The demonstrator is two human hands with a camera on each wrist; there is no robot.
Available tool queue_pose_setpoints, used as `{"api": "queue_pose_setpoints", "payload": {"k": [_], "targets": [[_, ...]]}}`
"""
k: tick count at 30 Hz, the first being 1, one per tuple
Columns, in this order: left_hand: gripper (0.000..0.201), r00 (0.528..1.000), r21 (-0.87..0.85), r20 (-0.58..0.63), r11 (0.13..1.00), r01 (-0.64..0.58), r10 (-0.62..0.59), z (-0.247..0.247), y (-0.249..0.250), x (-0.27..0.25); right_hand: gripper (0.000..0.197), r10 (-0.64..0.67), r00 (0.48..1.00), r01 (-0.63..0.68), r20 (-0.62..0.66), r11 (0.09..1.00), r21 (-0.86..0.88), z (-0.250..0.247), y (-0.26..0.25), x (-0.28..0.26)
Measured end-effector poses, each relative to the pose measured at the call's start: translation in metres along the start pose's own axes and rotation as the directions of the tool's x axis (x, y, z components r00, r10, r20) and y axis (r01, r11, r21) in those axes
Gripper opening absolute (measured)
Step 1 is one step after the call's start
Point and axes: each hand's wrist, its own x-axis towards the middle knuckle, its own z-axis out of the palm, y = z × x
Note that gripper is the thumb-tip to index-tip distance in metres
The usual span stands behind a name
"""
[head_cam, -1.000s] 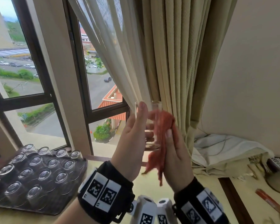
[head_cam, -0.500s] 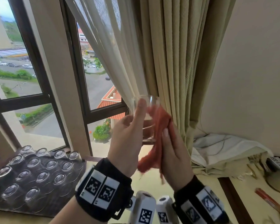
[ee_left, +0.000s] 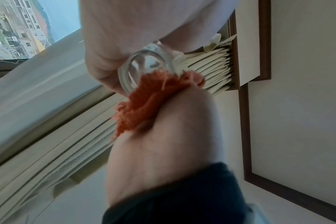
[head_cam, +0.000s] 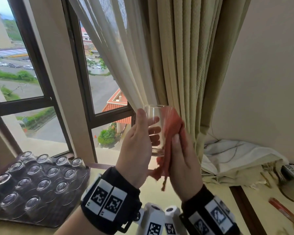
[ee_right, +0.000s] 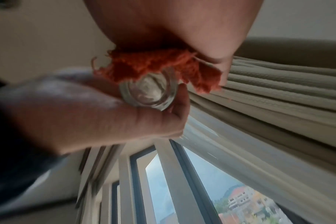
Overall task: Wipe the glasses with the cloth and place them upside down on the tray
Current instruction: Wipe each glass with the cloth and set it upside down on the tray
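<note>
A clear glass (head_cam: 155,112) is upright in the air in front of the curtain. My left hand (head_cam: 139,136) grips it, thumb on the near side and fingers wrapped round the far side, showing through the glass. My right hand (head_cam: 182,158) holds an orange-red cloth (head_cam: 172,122) pressed against the glass's right side, with frayed ends hanging below. From the left wrist, the thick glass base (ee_left: 148,66) shows above the cloth (ee_left: 144,104). From the right wrist, the cloth (ee_right: 153,66) covers part of the base (ee_right: 150,92). The dark tray (head_cam: 61,216) lies at lower left.
Several glasses (head_cam: 41,184) stand upside down in rows on the tray. A beige curtain (head_cam: 185,65) hangs right behind the hands, with a window (head_cam: 105,92) to its left. Crumpled white fabric (head_cam: 236,158) and a reddish stick (head_cam: 285,212) lie on the table at right.
The cloth has slid up the glass's right side towards the rim. My left hand keeps its grip on the glass, which stays at about the same height.
</note>
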Motion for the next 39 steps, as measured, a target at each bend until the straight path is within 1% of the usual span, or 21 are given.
{"api": "queue_pose_setpoints", "payload": {"k": [1,2,3,6,8,9,11,13,14,17,19,21,22,23,25,28,30,33,35,37,39], "targets": [[0.068,1.0,-0.009,0.015,1.0,0.025,-0.024,0.003,-0.001,-0.002,0.05,0.032,0.999,-0.031,-0.026,0.998,0.057,-0.001,-0.005,0.009],[0.069,0.998,-0.018,0.03,0.999,0.052,-0.051,0.006,-0.001,-0.004,0.051,0.016,0.999,-0.013,-0.035,0.996,0.092,-0.002,-0.011,0.015],[0.071,0.997,-0.025,0.037,0.997,0.072,-0.072,0.009,-0.001,-0.006,0.051,-0.044,0.999,0.047,-0.028,0.995,0.092,-0.003,-0.016,0.018],[0.073,0.998,-0.04,0.002,0.997,0.069,-0.069,0.009,0.003,-0.005,0.054,-0.235,0.967,0.234,0.1,0.972,0.021,-0.001,-0.017,0.004],[0.074,0.999,-0.044,-0.03,0.999,0.032,-0.034,0.002,0.003,0.0,0.056,-0.262,0.953,0.268,0.154,0.963,-0.023,0.001,-0.002,-0.015],[0.074,0.999,-0.029,-0.041,0.999,0.022,-0.024,-0.001,0.004,0.002,0.055,-0.234,0.962,0.241,0.143,0.97,-0.035,0.001,0.009,-0.023],[0.074,1.0,0.006,-0.028,1.0,0.004,-0.004,-0.004,0.003,0.003,0.053,-0.117,0.99,0.121,0.077,0.991,-0.051,0.002,0.019,-0.03],[0.074,1.0,0.013,0.019,1.0,0.0,0.0,-0.002,0.002,0.001,0.047,0.009,1.0,-0.009,0.019,1.0,-0.007,0.002,0.014,-0.021],[0.073,0.999,0.014,0.032,1.0,0.003,-0.004,0.0,0.002,-0.001,0.043,0.027,1.0,-0.027,-0.011,0.999,0.018,0.001,0.007,-0.013],[0.073,0.997,-0.02,0.065,0.999,0.041,-0.04,0.008,0.0,-0.006,0.044,0.001,1.0,0.002,-0.03,0.996,0.089,-0.005,-0.013,0.011],[0.082,0.994,-0.053,0.09,0.996,0.064,-0.059,0.011,0.001,-0.009,0.049,-0.099,0.995,0.096,0.025,0.989,0.116,-0.003,-0.02,0.01],[0.089,0.995,-0.081,0.099,0.996,0.024,-0.016,0.008,0.004,-0.007,0.055,-0.222,0.972,0.222,0.077,0.975,0.007,-0.002,-0.018,-0.005],[0.093,0.996,-0.083,0.092,0.997,-0.01,0.018,0.006,0.005,-0.004,0.057,-0.25,0.962,0.255,0.108,0.966,-0.043,-0.001,-0.012,-0.014],[0.098,0.997,-0.076,0.064,0.996,-0.039,0.044,0.003,0.007,-0.001,0.058,-0.245,0.961,0.255,0.132,0.964,-0.071,-0.001,-0.003,-0.024],[0.106,0.998,-0.051,-0.015,0.997,-0.066,0.065,0.0,0.01,0.004,0.056,-0.17,0.977,0.179,0.125,0.982,-0.065,0.0,0.011,-0.038],[0.096,0.997,-0.016,-0.042,0.998,-0.062,0.061,0.002,0.012,0.004,0.052,-0.005,0.998,0.007,0.058,1.0,-0.025,0.001,0.012,-0.029],[0.087,0.999,-0.017,-0.012,0.999,-0.047,0.047,0.007,0.014,-0.003,0.052,0.012,1.0,-0.012,0.018,1.0,0.0,-0.003,0.0,-0.009],[0.072,0.999,0.015,0.038,1.0,-0.006,0.005,0.014,0.007,-0.006,0.052,-0.065,0.997,0.066,-0.031,0.997,0.027,-0.009,-0.019,0.017],[0.071,0.997,-0.021,0.057,0.999,0.047,-0.046,0.017,0.004,-0.008,0.054,-0.171,0.985,0.171,0.026,0.985,0.003,-0.006,-0.024,0.015],[0.069,0.994,-0.182,0.057,0.978,0.106,-0.097,0.013,0.002,-0.004,0.057,-0.256,0.959,0.265,0.124,0.963,-0.059,-0.003,-0.017,-0.002],[0.068,0.992,-0.249,0.044,0.96,0.128,-0.121,0.005,0.002,0.0,0.059,-0.298,0.936,0.325,0.186,0.935,-0.141,-0.004,0.001,-0.023]]}}
